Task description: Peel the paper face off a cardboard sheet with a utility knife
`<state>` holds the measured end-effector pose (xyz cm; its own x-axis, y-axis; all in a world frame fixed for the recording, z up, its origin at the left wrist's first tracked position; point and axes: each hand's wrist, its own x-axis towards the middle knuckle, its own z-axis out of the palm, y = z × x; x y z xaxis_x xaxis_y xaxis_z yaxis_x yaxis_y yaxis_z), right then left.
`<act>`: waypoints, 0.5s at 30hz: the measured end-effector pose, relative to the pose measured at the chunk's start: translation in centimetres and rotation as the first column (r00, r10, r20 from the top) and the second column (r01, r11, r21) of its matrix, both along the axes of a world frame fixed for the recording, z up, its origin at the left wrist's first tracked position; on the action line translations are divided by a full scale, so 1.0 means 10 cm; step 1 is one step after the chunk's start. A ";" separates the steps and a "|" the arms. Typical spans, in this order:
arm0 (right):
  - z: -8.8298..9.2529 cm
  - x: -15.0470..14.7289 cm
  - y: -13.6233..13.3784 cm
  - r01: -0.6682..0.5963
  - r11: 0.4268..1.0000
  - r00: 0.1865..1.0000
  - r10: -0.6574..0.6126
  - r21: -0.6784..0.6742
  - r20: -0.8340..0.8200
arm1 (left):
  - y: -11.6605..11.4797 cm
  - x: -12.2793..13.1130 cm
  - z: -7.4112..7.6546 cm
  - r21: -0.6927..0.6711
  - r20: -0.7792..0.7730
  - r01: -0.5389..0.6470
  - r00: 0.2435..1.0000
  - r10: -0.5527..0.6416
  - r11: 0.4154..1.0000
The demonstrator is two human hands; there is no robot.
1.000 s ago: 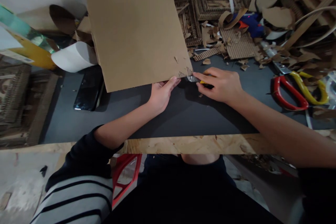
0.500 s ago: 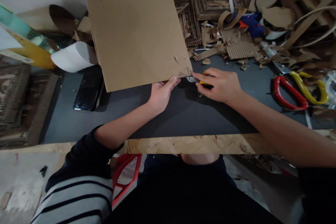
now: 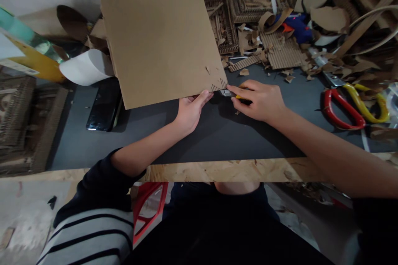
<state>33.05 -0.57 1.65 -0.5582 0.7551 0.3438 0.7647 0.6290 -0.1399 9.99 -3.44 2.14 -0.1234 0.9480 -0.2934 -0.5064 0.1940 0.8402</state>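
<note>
A large flat cardboard sheet [image 3: 158, 41] is tilted above the dark work surface, with pen marks and small slits at its lower right corner. My left hand [image 3: 190, 112] pinches the sheet's near edge just left of that corner, thumb on top. A yellow utility knife [image 3: 243, 99] is held in my right hand [image 3: 261, 100]. Its metal blade end touches or lies just under the marked corner, and my index fingertip reaches the corner as well. Most of the knife's handle is hidden by my fingers.
Left of the sheet are a black phone [image 3: 104, 105] and a white roll [image 3: 86, 67]. Red and yellow-handled scissors [image 3: 343, 109] lie at right. Cardboard scraps [image 3: 282, 51], a blue tool [image 3: 299, 29] and corrugated trays [image 3: 259, 2] fill the back. A wooden edge [image 3: 224, 170] runs along the front.
The cardboard sheet has shifted very slightly to the left at its far end. Both hands keep nearly the same place and grip.
</note>
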 end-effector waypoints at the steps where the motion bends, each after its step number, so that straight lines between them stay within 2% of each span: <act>1: 0.00 0.00 0.00 -0.001 1.000 1.000 0.001 0.006 0.000 | 0.00 0.00 0.00 -0.002 0.002 -0.002 1.000 0.002 1.000; 5: -0.02 0.00 0.01 0.009 1.000 1.000 -0.009 0.014 0.009 | 0.00 -0.01 -0.03 0.028 0.008 -0.003 1.000 0.002 1.000; 15: -0.01 0.01 0.01 -0.015 1.000 1.000 0.014 0.008 0.023 | 0.08 -0.13 -0.30 0.204 -0.083 0.091 0.994 -0.075 0.975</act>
<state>33.11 -0.48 1.57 -0.5768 0.7441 0.3372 0.7584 0.6411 -0.1174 8.70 -2.68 -0.82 -0.0556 0.9951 -0.0823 -0.4309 0.0505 0.9010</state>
